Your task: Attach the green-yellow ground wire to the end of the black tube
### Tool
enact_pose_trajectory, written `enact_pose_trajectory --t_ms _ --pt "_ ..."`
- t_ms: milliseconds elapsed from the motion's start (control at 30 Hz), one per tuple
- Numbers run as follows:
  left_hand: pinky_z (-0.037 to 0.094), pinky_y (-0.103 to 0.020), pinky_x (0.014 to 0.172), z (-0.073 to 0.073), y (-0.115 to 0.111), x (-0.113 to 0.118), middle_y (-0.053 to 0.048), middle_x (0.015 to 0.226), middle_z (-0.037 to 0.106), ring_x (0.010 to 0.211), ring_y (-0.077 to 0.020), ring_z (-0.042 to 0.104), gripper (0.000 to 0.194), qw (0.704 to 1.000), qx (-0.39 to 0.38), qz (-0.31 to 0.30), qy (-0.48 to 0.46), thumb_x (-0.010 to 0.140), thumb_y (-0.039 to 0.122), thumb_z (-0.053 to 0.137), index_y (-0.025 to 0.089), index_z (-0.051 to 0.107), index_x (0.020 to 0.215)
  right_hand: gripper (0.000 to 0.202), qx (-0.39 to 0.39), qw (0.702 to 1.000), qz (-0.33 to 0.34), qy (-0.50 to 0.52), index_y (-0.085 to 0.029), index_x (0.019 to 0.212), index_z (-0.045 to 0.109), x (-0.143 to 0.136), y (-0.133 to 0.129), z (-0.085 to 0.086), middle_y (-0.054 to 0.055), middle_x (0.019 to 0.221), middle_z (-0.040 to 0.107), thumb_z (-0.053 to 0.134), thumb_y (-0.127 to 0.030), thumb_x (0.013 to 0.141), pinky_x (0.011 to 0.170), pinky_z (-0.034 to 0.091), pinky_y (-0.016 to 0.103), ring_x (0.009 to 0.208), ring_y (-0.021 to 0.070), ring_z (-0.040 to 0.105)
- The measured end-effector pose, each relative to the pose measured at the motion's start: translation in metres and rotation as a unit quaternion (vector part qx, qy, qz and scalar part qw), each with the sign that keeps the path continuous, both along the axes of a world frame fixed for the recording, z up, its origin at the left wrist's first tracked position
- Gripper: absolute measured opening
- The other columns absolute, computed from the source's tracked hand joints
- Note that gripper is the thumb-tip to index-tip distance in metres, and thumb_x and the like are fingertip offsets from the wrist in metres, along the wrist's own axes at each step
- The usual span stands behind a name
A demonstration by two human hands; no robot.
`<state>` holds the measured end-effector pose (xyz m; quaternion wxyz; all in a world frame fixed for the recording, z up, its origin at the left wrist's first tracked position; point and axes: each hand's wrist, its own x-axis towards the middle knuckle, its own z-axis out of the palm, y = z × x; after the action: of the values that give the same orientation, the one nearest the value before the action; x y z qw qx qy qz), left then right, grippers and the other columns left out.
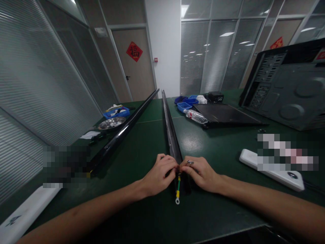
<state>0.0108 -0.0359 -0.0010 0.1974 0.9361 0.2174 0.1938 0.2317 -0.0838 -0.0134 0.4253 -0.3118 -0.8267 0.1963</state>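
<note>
A long, narrow black strip (170, 130) with a channel along its length runs away from the person across the dark green desk (142, 145). At its near end, the left hand (160, 174) comes in from the left and the right hand (201, 173), wearing a silver-coloured ring (190, 162), from the right. Each grip is closed, thumb against fingers, and the two meet over the strip at the far end of a short green wire with yellow sleeves (178, 184); exactly what lies between the fingertips is hidden. The wire lies along the strip's near end, its round metal ring terminal (177, 201) pointing toward the person.

Left of the strip, a second long, glossy black strip (122, 132) slants away, with a shiny metal bowl (112, 123) and a filled blue plastic basket (116, 112) beyond it. Right of the strip are a clear plastic bottle (196, 116), small blue plastic trays (184, 107), a flat black panel (228, 114), a large dark metal case (286, 88) and, nearer the person, a white oblong device (271, 171).
</note>
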Motion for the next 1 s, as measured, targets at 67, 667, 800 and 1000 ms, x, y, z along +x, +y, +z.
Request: enact_pose_trajectory --t_ms 67,667,800,1000 --pt "0.031 -0.039 0.099 0.0001 -0.0002 -0.0002 -0.002 0.097 0.067 0.105 -0.0205 0.059 0.018 1.0 -0.003 0.0 -0.003 0.1 0.012 0.045 0.019 0.061 0.095 0.027 0.005 1.0 -0.007 0.003 -0.015 0.095 0.068 -0.0003 -0.001 0.0 0.004 0.085 0.066 0.046 -0.024 0.107 0.073 0.05 0.027 0.076 0.0148 0.064" --pt "0.031 -0.041 0.1 -0.0034 0.001 -0.0001 -0.003 0.098 0.067 0.105 -0.0208 0.058 0.018 1.0 0.0 -0.001 -0.001 0.101 0.014 0.044 0.019 0.06 0.096 0.027 -0.009 1.0 0.001 -0.009 -0.014 0.095 0.068 0.0001 0.0014 0.0016 0.004 0.085 0.064 0.046 -0.024 0.108 0.073 0.05 0.028 0.076 0.0148 0.062" --pt "0.031 -0.041 0.1 -0.0018 0.0003 0.0003 -0.003 0.097 0.066 0.105 -0.0209 0.059 0.018 1.0 0.0 -0.001 -0.003 0.1 0.014 0.044 0.019 0.06 0.094 0.027 -0.004 1.0 0.009 -0.016 -0.015 0.094 0.066 0.0011 0.0012 0.0023 0.004 0.086 0.064 0.045 -0.024 0.108 0.074 0.05 0.028 0.076 0.0147 0.061" --pt "0.031 -0.041 0.1 0.0 -0.0011 0.0003 -0.003 0.097 0.066 0.106 -0.0205 0.058 0.018 1.0 -0.004 -0.002 -0.002 0.1 0.013 0.043 0.019 0.059 0.095 0.028 0.0 1.0 0.018 -0.017 -0.015 0.093 0.065 0.0018 0.0028 0.0015 0.004 0.086 0.063 0.043 -0.024 0.109 0.075 0.05 0.027 0.075 0.0144 0.059"
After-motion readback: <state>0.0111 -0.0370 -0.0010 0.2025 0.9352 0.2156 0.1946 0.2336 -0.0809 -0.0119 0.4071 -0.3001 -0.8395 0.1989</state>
